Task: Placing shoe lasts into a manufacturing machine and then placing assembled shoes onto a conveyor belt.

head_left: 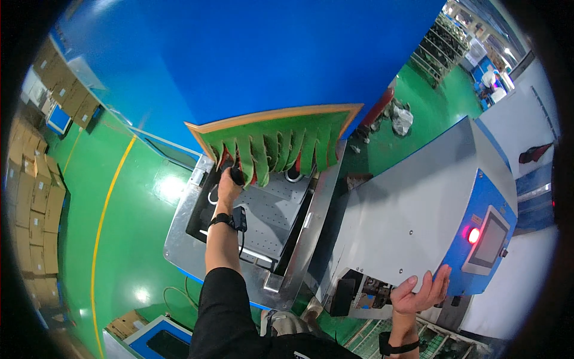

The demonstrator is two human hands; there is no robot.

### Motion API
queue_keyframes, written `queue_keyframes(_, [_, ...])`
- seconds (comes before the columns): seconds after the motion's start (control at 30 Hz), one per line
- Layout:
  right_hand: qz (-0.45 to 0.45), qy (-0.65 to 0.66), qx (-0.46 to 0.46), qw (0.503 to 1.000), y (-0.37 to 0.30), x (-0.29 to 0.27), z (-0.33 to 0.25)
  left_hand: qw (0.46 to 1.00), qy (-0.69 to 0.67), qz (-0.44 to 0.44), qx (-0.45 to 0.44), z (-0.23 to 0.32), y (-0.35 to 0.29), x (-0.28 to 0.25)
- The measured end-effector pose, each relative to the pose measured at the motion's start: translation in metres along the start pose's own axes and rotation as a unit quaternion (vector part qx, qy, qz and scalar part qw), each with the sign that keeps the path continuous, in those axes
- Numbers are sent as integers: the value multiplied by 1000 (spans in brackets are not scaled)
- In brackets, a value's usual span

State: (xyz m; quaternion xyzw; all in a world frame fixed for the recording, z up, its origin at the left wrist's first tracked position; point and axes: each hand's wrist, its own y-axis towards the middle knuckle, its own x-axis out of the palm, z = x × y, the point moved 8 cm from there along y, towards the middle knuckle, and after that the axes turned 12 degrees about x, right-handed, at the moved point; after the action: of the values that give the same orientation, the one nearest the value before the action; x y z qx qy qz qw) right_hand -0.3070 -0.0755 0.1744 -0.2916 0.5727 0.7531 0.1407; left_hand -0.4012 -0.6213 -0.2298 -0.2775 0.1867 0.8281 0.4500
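My left hand [227, 186] reaches forward to the green strip curtain [278, 149] of a blue machine [269, 54]. Its fingers are closed round a dark object [238, 175] at the curtain's lower edge; the strips partly cover it and I cannot make out its kind. Below lies a grey perforated plate [269, 218] set in a metal frame. A pale rounded piece [294, 175] shows under the strips. Open, with fingers apart, my right hand [421, 291] is by the lower edge of a grey machine [406, 209], just below its blue control panel [466, 263].
A red lamp [474, 235] glows beside a dark screen [487, 239] on the panel. Cardboard boxes [39, 221] are stacked at left beyond a yellow floor line [103, 239]. A loaded rack [439, 48] stands far right. Below me is a blue-framed unit [140, 344].
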Motion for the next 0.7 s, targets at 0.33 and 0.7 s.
queue_keyframes(0.33, [21,19,11,1000,-1,7,-3,986,-152,56,32,37,-91,12])
queue_keyframes(0.7, [-58,124,69,988,17,-23,-8,854,-488,-128,128,308,-251,-59])
